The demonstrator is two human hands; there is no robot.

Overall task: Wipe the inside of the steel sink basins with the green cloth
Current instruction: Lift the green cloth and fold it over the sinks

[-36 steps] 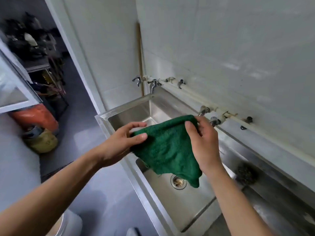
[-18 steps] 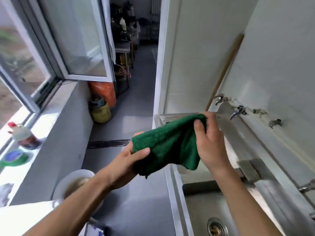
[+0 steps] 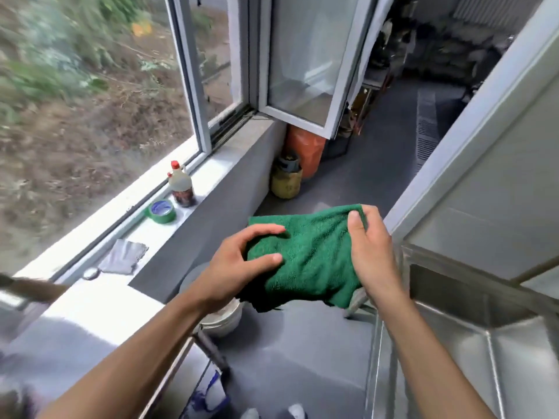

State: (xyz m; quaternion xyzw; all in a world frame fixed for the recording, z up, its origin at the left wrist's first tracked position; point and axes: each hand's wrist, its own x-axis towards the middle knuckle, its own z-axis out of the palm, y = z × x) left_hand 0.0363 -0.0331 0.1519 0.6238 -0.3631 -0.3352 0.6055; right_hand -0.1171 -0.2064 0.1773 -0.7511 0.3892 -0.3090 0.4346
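Observation:
I hold the green cloth (image 3: 308, 255) stretched between both hands, above the grey floor and left of the steel sink (image 3: 472, 343). My left hand (image 3: 236, 267) pinches the cloth's left edge between thumb and fingers. Its upper right corner is gripped by my right hand (image 3: 372, 252). Only the sink's left rim and part of one basin show at the lower right; the drain and taps are out of view.
A windowsill on the left carries a bottle with a red cap (image 3: 180, 187), a green tape roll (image 3: 161, 211) and a grey rag (image 3: 124, 257). An open window sash (image 3: 302, 71) juts inward. A white bucket (image 3: 223, 319) stands below my hands; an orange bag (image 3: 305, 149) and yellow container (image 3: 286, 179) sit on the floor.
My view has swung left, away from the sink basins toward the window and sill. Both hands kept hold of the cloth, which now hangs over the floor instead of over the basin.

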